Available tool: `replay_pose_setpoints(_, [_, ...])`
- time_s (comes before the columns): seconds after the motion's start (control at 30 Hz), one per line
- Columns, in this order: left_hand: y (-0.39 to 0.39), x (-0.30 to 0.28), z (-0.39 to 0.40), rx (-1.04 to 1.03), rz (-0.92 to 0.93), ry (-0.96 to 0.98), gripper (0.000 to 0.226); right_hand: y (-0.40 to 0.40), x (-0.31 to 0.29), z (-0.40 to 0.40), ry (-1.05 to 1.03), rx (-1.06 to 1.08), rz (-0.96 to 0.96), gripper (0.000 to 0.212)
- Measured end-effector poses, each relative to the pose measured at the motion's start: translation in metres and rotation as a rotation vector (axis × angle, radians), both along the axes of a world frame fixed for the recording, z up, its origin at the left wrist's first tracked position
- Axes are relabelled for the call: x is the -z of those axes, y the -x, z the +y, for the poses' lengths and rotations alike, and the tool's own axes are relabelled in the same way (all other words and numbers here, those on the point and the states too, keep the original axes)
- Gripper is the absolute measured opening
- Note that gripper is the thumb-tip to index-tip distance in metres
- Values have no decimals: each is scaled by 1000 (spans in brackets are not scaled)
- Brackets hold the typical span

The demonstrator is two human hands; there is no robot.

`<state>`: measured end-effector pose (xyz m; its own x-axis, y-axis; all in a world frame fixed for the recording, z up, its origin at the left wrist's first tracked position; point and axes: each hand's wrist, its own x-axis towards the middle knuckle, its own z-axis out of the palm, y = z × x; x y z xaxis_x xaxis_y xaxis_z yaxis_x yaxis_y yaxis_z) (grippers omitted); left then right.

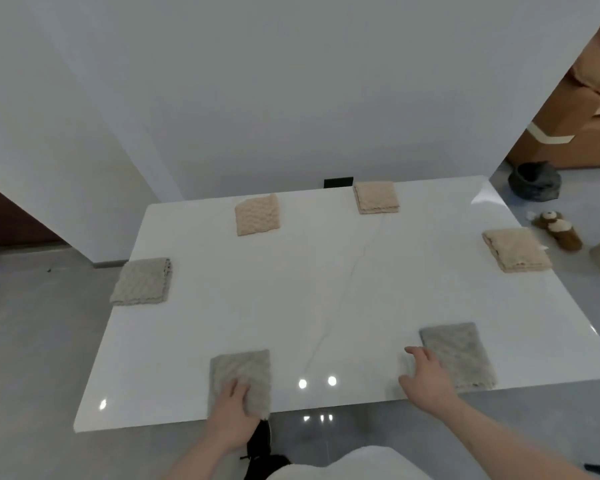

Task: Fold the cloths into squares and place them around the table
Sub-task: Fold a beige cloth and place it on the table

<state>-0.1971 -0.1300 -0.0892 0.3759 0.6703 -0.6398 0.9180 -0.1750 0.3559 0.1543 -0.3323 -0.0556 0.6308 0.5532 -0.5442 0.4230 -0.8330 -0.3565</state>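
While our left hand grips the grey cloth at lower centre, our right hand rests spread wide on the worktop.

Two bare forearms, no sleeves, no rings or watch visible on left hand or right hand. White fuzzy garment at torso. Black shoe below.

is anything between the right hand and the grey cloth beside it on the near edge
Nothing visible. The right hand lies on the bare white table right at the left edge of the near-right grey cloth. The left hand already grips the other grey cloth.
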Motion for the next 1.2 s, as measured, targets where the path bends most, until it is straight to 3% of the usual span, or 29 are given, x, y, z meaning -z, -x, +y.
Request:
replay_pose_setpoints(0.17, [-26, 0, -48, -54, 72, -85, 78, -34, 11, -41, 34, -56, 24, 69])
replay_pose_setpoints(0.33, [-36, -1, -73, -55, 82, 9, 80, -51, 26, -60, 52, -126, 91, 74])
replay_pose_setpoints(0.53, [-43, -4, -77, -73, 116, 58, 81, -58, 36, -71, 127, -189, 157, 50])
replay_pose_setpoints(0.73, [-54, -7, -75, -91, 111, 79, 82, -65, 39, -69, 164, -248, 161, 69])
replay_pose_setpoints(0.9, [-54, -8, -76, -99, 83, 55, 84, -68, 33, -63, 148, -213, 194, 71])
replay_pose_setpoints(1.0, [-57, -10, -81, -83, 74, 72, 85, -68, 32, -65, 186, -231, 207, 85])
replay_pose_setpoints(1.2, [-62, -20, -94, -100, -23, 84, 55, -70, 33, -65, 171, -221, 211, 89])
